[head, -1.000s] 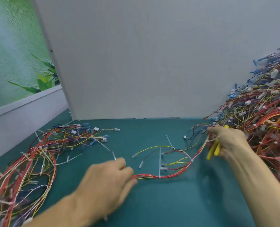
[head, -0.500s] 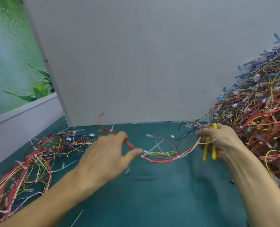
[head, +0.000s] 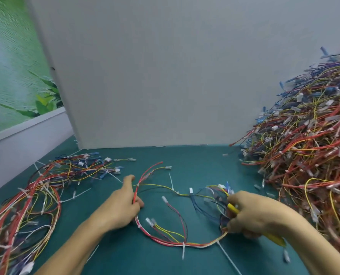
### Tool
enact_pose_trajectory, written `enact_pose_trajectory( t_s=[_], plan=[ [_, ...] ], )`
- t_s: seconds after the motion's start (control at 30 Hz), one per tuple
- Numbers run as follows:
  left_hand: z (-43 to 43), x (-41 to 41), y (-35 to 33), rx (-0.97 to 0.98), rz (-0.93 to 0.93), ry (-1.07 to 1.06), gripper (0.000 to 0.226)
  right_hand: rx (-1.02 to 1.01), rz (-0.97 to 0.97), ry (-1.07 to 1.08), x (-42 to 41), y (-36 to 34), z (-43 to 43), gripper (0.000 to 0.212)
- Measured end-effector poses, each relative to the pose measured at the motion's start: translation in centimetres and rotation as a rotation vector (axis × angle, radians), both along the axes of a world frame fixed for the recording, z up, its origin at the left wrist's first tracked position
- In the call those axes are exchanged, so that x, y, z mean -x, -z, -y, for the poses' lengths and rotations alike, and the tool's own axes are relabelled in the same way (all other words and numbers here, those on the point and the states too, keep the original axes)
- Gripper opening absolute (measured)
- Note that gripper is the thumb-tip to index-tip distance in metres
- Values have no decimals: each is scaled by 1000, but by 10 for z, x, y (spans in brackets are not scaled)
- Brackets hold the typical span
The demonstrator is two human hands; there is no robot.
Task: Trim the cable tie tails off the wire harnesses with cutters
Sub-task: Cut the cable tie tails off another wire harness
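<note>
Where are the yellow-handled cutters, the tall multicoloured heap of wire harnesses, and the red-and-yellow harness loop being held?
yellow-handled cutters (head: 233,208): head view, exposed yellow handle.
heap of wire harnesses (head: 314,155): head view, heap's middle.
red-and-yellow harness loop (head: 169,243): head view, loop's lowest stretch.

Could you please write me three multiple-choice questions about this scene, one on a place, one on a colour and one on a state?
1. Where on the table is the biggest heap of wires? A) left side B) right side C) between the hands
2. What colour are the handles of the cutters in the right hand? A) yellow B) black C) blue
3. What is the left hand doing? A) lying flat, empty B) gripping the red wires of a harness C) holding the cutters
Answers: 1 B, it rises at the right; 2 A, yellow shows beside the fist; 3 B, it curls round the red wires.
</note>
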State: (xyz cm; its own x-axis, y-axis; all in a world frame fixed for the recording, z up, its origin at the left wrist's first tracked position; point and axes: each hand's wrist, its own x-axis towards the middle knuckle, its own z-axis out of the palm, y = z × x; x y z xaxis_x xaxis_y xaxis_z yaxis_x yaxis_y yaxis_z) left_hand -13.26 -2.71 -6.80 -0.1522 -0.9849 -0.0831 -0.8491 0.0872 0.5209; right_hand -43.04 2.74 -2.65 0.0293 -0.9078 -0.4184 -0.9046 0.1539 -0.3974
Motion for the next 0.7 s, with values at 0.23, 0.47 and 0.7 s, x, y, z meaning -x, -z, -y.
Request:
enact_pose_trajectory(
  t_s=[0.23, 0.47, 0.7],
  plan=[
    [-6, -9, 8, 89, -20, -118, 40, 254, -384, -125, -3, -38, -13, 27],
    [-8, -9, 16, 254, -138, -190, 16, 641, -215, -52, -68, -11, 34, 20],
    [-14, -5, 23, 309, -241, -155, 15, 542, -273, -204, -114, 48, 75, 19]
  ],
)
